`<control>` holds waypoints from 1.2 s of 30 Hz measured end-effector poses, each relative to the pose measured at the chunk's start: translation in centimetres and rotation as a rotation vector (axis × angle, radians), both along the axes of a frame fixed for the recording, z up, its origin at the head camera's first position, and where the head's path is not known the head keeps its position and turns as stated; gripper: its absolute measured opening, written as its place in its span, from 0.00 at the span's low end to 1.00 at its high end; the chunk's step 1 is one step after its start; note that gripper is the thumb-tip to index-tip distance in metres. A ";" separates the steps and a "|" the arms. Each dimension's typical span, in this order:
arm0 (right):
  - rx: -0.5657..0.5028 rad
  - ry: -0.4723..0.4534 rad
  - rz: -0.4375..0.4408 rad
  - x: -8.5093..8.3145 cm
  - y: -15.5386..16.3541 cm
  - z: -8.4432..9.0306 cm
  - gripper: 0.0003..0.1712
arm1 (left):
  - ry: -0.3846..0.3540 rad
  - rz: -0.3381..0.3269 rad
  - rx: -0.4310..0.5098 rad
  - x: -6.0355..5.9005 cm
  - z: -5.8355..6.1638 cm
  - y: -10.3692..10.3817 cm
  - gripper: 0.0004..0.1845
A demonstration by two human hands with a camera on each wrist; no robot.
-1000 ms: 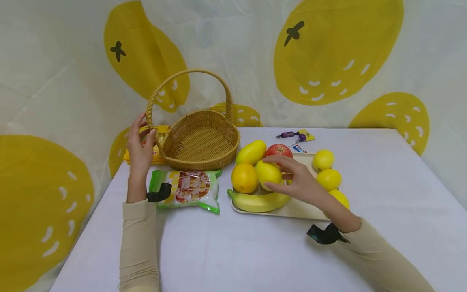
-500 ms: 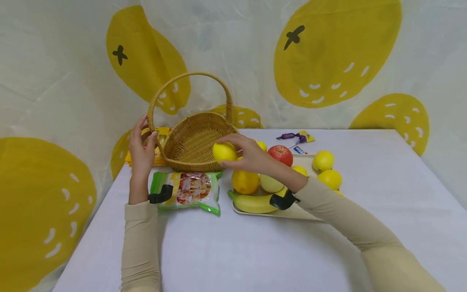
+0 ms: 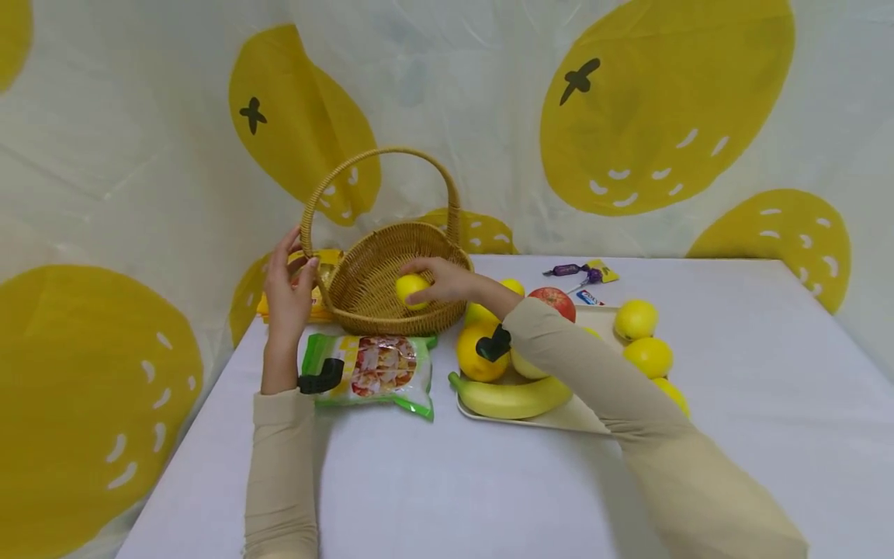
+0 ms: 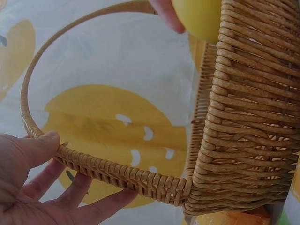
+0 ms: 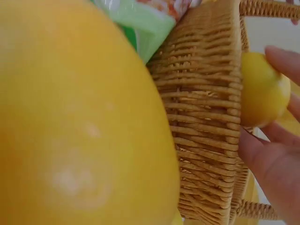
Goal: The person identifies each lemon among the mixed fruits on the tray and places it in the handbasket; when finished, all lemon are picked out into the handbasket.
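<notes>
My left hand (image 3: 288, 299) holds the side of the wicker basket's handle, thumb on one face and fingers on the other, as the left wrist view shows. The basket (image 3: 377, 322) stands at the back left, its tall hooped handle (image 3: 380, 153) upright. In my right hand (image 3: 447, 281) is a yellow lemon (image 3: 412, 292), pinched between thumb and fingers within the basket's opening. From the right wrist camera, the lemon (image 5: 263, 89) shows just past the basket rim. No other fruit shows inside the basket. A large orange-yellow fruit (image 5: 84, 126) fills much of that view.
Right of the basket, a beige tray (image 3: 580, 421) bears a banana (image 3: 513, 400), an orange-yellow fruit (image 3: 475, 363), a red fruit (image 3: 559, 303) and several lemons (image 3: 648, 357). A green-and-white food bag (image 3: 380, 366) lies before the basket, yellow packets (image 3: 328, 260) behind my left hand. Wrapped sweets (image 3: 566, 270) lie behind the tray.
My right hand has picked the lemon off the pile on the tray and carried it left, into the basket's opening. My left hand keeps its hold on the handle.
</notes>
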State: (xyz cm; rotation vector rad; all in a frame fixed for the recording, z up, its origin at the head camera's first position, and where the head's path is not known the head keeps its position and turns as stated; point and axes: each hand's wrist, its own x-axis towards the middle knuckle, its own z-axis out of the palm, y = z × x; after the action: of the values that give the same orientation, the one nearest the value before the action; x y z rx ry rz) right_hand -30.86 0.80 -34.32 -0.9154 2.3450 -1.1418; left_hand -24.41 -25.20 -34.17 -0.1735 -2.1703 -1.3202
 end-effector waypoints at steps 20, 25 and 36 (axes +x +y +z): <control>0.125 0.011 0.236 -0.7 -0.2 -0.8 0.25 | 0.008 0.011 -0.004 0.3 0.1 0.4 0.28; 0.081 -0.045 0.208 -0.6 0.6 -1.1 0.26 | 0.018 -0.004 -0.006 0.2 -0.5 0.4 0.27; -0.057 -0.030 0.218 0.8 2.3 -0.1 0.23 | -0.004 0.003 -0.006 0.5 -0.1 0.5 0.28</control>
State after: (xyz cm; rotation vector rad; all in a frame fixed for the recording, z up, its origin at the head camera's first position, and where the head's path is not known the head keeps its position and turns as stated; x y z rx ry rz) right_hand -30.08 3.09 -34.37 -1.1345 2.1364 -1.1294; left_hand -23.92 -24.74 -34.23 -0.1704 -2.1770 -1.3135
